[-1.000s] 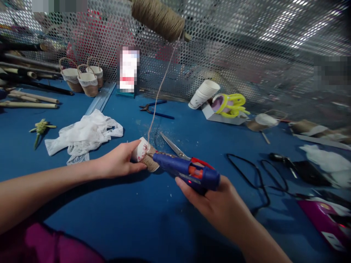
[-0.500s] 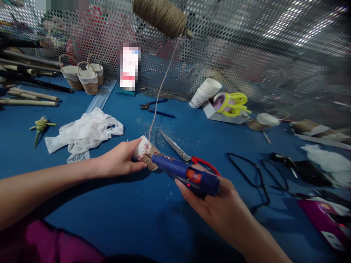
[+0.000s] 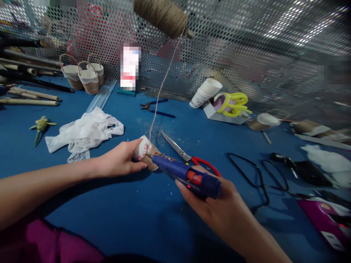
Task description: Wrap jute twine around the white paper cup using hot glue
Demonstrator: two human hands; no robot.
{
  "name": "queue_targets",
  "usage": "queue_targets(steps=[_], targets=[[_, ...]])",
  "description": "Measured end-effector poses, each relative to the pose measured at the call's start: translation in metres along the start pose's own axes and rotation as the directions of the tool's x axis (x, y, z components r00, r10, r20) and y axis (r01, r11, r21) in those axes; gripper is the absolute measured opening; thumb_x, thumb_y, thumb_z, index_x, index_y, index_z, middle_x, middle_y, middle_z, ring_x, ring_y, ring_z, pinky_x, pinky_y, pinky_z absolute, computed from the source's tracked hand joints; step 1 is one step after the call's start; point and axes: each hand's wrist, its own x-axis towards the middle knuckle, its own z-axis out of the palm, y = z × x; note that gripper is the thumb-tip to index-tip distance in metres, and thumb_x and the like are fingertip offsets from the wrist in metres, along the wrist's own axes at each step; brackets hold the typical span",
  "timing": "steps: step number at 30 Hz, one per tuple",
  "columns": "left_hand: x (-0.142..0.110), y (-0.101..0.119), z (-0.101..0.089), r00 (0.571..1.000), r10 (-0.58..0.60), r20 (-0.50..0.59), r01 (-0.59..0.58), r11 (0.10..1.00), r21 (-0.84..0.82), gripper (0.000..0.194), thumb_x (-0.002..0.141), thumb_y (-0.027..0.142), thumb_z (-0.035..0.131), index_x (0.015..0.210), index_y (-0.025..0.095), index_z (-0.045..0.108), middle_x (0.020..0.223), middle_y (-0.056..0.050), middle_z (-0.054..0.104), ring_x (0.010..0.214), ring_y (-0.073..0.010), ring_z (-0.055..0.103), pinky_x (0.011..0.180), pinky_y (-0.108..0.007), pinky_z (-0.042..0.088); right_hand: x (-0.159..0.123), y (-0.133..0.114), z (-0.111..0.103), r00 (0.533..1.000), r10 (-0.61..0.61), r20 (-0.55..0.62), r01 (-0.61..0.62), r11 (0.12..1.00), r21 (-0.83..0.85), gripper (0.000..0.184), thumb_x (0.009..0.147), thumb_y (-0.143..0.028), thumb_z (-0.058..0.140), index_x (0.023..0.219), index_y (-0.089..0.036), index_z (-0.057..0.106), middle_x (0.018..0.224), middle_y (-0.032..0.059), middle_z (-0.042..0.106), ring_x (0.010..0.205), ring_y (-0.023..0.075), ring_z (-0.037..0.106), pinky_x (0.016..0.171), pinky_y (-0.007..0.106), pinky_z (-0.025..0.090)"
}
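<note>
My left hand [image 3: 124, 159] is closed around a paper cup [image 3: 143, 148], which lies tilted on its side and is partly wrapped in brown twine. In my right hand [image 3: 211, 204] is a blue glue gun [image 3: 175, 167], its nozzle at the wrapped part of the cup; whether it touches I cannot tell. A strand of twine [image 3: 161, 87] runs from the cup up to a large spool [image 3: 161, 16] on the mesh. Just beyond the glue gun lie scissors [image 3: 177, 147] with red handles, partly hidden by it.
White lace [image 3: 87, 132] lies left of the cup. Pliers [image 3: 153, 109] rest farther back. Several small twine-covered baskets [image 3: 89, 82] stand at back left, near a phone [image 3: 128, 67]. Stacked paper cups [image 3: 205, 93] lean at back right. A black cord [image 3: 259, 175] loops at right.
Almost nothing differs. Both hands, the cup and the glue gun stay in nearly the same place, with only a slight shift of the whole view.
</note>
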Motion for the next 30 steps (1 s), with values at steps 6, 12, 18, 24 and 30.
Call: queue_targets(steps=[6, 12, 18, 24, 30], targets=[[0.001, 0.0, 0.0, 1.0, 0.018, 0.002, -0.018, 1.0, -0.016, 0.03, 0.073, 0.022, 0.059, 0.1, 0.014, 0.049, 0.091, -0.005, 0.063, 0.079, -0.0174, 0.059, 0.069, -0.027, 0.046, 0.001, -0.002, -0.003, 0.998, 0.054, 0.024, -0.055, 0.998, 0.044, 0.003, 0.079, -0.025, 0.05, 0.078, -0.023, 0.053, 0.067, 0.0003, 0.063, 0.056, 0.0148, 0.059, 0.051, 0.027, 0.047], [0.001, 0.001, 0.0, 1.0, 0.012, 0.01, -0.012, 1.0, 0.007, 0.035, 0.072, 0.021, 0.058, 0.105, 0.013, 0.05, 0.094, -0.007, 0.062, 0.083, -0.0191, 0.058, 0.072, -0.029, 0.046, 0.005, -0.001, -0.005, 0.996, 0.084, -0.02, -0.083, 0.996, 0.04, 0.007, 0.078, -0.027, 0.051, 0.071, -0.024, 0.051, 0.062, -0.0006, 0.061, 0.053, 0.015, 0.057, 0.054, 0.027, 0.048], [0.001, 0.003, 0.0, 1.0, -0.022, 0.004, 0.022, 0.999, 0.045, 0.035, 0.071, 0.021, 0.058, 0.104, 0.011, 0.05, 0.093, -0.008, 0.063, 0.082, -0.0201, 0.058, 0.072, -0.03, 0.045, 0.011, -0.004, -0.008, 0.994, 0.094, -0.049, -0.09, 0.993, 0.074, 0.01, 0.078, -0.028, 0.052, 0.069, -0.024, 0.054, 0.061, -0.0014, 0.061, 0.055, 0.0149, 0.057, 0.057, 0.027, 0.049], [0.001, 0.001, 0.001, 1.0, 0.005, 0.011, -0.005, 1.0, -0.001, 0.032, 0.072, 0.021, 0.058, 0.103, 0.013, 0.05, 0.093, -0.007, 0.062, 0.083, -0.019, 0.057, 0.075, -0.03, 0.045, 0.007, -0.005, -0.007, 0.995, 0.099, -0.017, -0.097, 0.99, 0.099, 0.01, 0.078, -0.027, 0.052, 0.069, -0.024, 0.054, 0.063, -0.0008, 0.062, 0.054, 0.0145, 0.058, 0.055, 0.027, 0.049], [0.0, 0.0, 0.001, 1.0, 0.02, 0.015, -0.02, 1.0, -0.012, 0.031, 0.073, 0.022, 0.058, 0.102, 0.013, 0.049, 0.092, -0.006, 0.062, 0.078, -0.017, 0.057, 0.069, -0.028, 0.046, 0.007, -0.006, -0.007, 0.995, 0.098, -0.024, -0.096, 0.992, 0.087, 0.011, 0.078, -0.027, 0.051, 0.068, -0.023, 0.055, 0.057, -0.0015, 0.06, 0.049, 0.0137, 0.055, 0.051, 0.026, 0.048]])
